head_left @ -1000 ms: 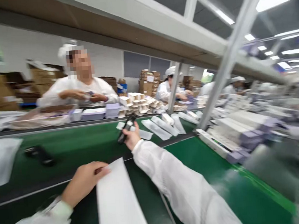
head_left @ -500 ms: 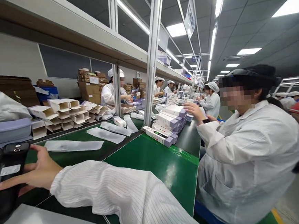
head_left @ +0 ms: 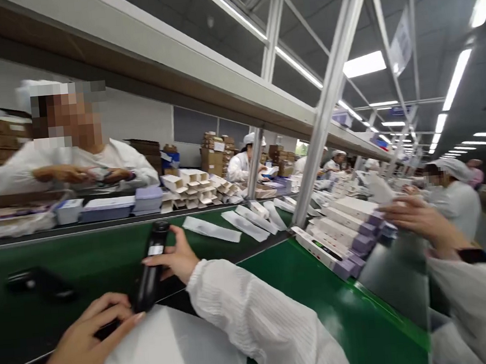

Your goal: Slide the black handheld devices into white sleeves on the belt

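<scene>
A black handheld device [head_left: 149, 282] with a small pale label and a round button near its top is tilted up in front of me. My right hand [head_left: 176, 257] is closed around its upper part, thumb and fingers on opposite sides. At its lower end, the fingers and thumb of my left hand [head_left: 93, 334] are closed on the device. Just below both hands lies a white flat sheet or tray [head_left: 172, 350]. A second black device [head_left: 43, 284], blurred, rests on the green belt [head_left: 105, 249] to the left.
White sleeves [head_left: 211, 229] lie along the belt. Stacked white-and-lilac boxes [head_left: 335, 233] stand by a metal post [head_left: 325, 102] at right, where a co-worker's hand [head_left: 427, 223] reaches. Open cartons [head_left: 197, 185] are piled across the belt, near another person [head_left: 86, 166]. A shelf hangs overhead.
The view has swung left. My left hand has come onto the lower end of the device, still held by my right hand. The second black device and the person opposite are now visible.
</scene>
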A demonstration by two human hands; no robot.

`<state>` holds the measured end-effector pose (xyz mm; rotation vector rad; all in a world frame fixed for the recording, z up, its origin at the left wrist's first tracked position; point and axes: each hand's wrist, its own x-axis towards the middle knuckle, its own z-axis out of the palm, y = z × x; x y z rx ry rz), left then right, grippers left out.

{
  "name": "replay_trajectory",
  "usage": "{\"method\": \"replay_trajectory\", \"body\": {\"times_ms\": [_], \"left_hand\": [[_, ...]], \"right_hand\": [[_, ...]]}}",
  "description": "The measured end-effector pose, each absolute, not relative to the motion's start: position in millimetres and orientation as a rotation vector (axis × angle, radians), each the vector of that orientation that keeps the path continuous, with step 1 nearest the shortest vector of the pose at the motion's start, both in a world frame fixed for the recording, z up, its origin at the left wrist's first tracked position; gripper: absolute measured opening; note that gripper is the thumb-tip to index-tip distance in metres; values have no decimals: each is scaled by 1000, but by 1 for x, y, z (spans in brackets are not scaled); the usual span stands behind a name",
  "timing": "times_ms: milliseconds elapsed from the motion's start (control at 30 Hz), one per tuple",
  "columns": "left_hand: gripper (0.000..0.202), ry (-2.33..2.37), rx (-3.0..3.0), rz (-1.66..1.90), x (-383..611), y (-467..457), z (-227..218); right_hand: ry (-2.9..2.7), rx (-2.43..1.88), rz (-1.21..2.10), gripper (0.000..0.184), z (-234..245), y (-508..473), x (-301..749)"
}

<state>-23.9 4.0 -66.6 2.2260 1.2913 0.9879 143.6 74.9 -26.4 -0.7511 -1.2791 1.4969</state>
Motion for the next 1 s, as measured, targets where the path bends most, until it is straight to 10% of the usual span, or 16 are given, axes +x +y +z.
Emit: {"method": "replay_trajectory", "body": {"times_ms": [1000], "left_hand": [[28, 1412, 2229, 1001, -6, -20, -26]], "right_hand": [[-1326, -402, 1408, 62, 16, 56, 144]]}}
